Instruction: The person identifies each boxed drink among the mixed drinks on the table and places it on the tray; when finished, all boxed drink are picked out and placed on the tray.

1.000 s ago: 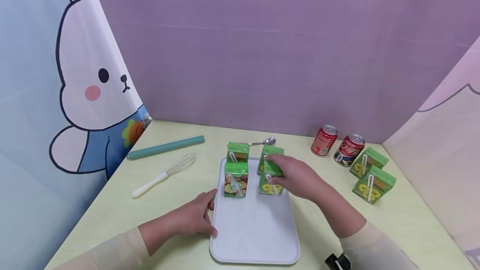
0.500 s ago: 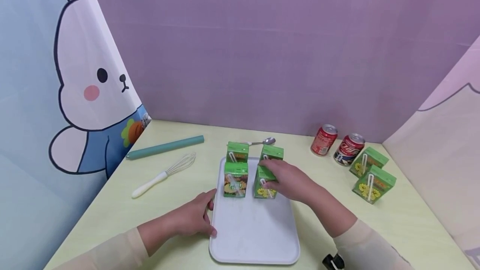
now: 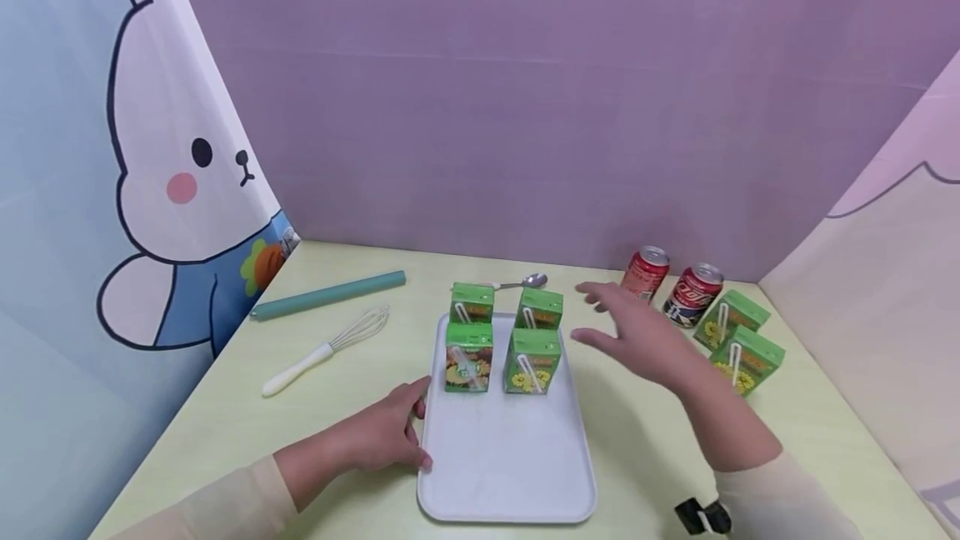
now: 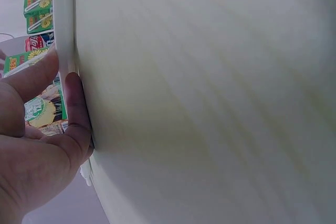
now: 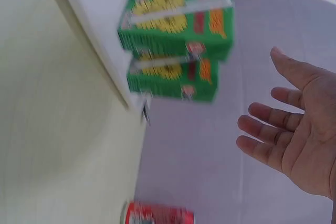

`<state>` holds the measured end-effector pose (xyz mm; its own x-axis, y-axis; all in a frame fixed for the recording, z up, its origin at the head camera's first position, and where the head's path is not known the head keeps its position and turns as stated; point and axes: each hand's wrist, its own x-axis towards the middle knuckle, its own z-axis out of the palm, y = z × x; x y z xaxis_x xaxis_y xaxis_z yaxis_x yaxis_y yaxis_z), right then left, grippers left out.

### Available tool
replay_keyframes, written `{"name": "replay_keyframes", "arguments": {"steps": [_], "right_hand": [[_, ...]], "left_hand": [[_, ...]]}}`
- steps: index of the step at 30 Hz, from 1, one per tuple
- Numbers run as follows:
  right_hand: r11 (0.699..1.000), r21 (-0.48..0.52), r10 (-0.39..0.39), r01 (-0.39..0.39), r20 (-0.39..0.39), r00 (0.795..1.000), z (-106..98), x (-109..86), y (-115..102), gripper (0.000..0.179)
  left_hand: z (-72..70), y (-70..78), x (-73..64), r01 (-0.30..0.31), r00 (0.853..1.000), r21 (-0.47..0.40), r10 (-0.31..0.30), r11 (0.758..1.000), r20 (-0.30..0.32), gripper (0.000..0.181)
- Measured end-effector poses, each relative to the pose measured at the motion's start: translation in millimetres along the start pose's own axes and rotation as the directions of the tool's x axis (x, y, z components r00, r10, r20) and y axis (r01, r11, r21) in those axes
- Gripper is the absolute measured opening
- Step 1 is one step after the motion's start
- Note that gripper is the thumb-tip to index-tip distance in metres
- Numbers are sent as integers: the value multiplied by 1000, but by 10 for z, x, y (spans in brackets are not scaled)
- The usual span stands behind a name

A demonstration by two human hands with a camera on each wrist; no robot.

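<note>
My left hand (image 3: 386,432) grips the left rim of a white tray (image 3: 506,465). In the left wrist view, the thumb lies on one side of the tray's rim (image 4: 64,14) and the fingers on the other. Two pairs of green drink cartons with straws stand upright on the tray's far half: a front left carton (image 3: 468,361), a front right carton (image 3: 532,367), a back left carton (image 3: 472,303) and a back right carton (image 3: 541,308). My right hand (image 3: 641,336) is raised right of the tray, fingers apart and holding nothing; the right wrist view shows its bare palm (image 5: 310,145).
Two red drink cans, one (image 3: 647,273) partly behind my right hand, stand at the back right. Beside them are two more green cartons (image 3: 750,354). A white-handled whisk (image 3: 326,351) and a teal rod (image 3: 330,295) lie at left. Behind the tray lies a spoon (image 3: 534,281).
My right hand slid the front right carton left on the tray, released it and moved off to the right. The left hand has stayed on the tray's rim.
</note>
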<state>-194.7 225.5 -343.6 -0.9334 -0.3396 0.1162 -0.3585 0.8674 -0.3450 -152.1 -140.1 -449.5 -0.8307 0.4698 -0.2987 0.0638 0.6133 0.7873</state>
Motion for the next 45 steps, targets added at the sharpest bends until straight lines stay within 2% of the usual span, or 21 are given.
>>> {"name": "replay_keyframes", "arguments": {"steps": [6, 12, 19, 21, 23, 28, 36, 45], "right_hand": [[996, -40, 71, -75, -91, 993, -273, -256, 426, 71], [974, -102, 182, -200, -165, 969, -439, -598, 950, 73], [909, -125, 378, -397, -152, 913, -439, -859, 1486, 90], [897, -125, 408, -424, -135, 903, -400, -899, 1603, 92], [895, -122, 417, -429, -111, 902, -361, -925, 1690, 93], [896, -111, 425, -429, -60, 903, -282, -927, 1821, 90], [885, -33, 465, -465, 13, 885, -169, -857, 1913, 91], [878, -33, 476, -477, -39, 879, -80, -848, 1810, 98]], "left_hand": [[-4, -14, -4, -11, 1000, -6, 11, 1000, -1, 115], [3, -23, 16, -37, 999, -9, 37, 999, 2, 115], [-2, -49, 14, -32, 999, -9, 32, 999, -2, 117], [-4, -50, 13, -33, 999, -11, 32, 999, -3, 117], [-1, -52, 11, -34, 999, -12, 34, 999, -3, 116], [11, -44, 6, -34, 999, -16, 34, 999, -1, 115], [14, -41, 7, -33, 999, -19, 33, 999, 0, 115], [19, -66, 24, -46, 999, -20, 46, 999, -1, 115]]}}
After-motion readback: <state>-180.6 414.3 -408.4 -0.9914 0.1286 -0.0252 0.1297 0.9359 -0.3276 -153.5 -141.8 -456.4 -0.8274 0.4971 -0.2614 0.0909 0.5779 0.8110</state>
